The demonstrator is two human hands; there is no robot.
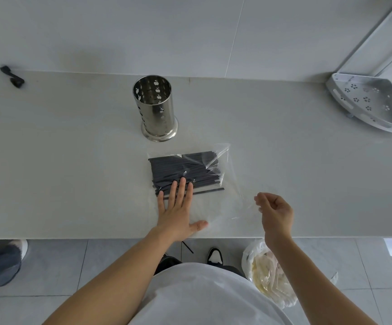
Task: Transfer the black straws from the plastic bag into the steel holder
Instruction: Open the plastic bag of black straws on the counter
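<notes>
A bundle of black straws (183, 170) lies inside a clear plastic bag (227, 184) flat on the white counter (73, 160). My left hand (178, 207) rests flat with fingers spread on the bag, its fingertips over the near straws. My right hand (276, 213) hovers to the right, fingers curled and pinching the bag's thin open edge. The steel holder (156, 106), a perforated cylinder with a flared base, stands upright and empty just behind the bag.
A white perforated corner rack (368, 102) sits at the far right against the wall. A small black object (13, 76) lies far left. On the floor lie one black straw (187, 247) and a plastic bag of pale items (270, 275).
</notes>
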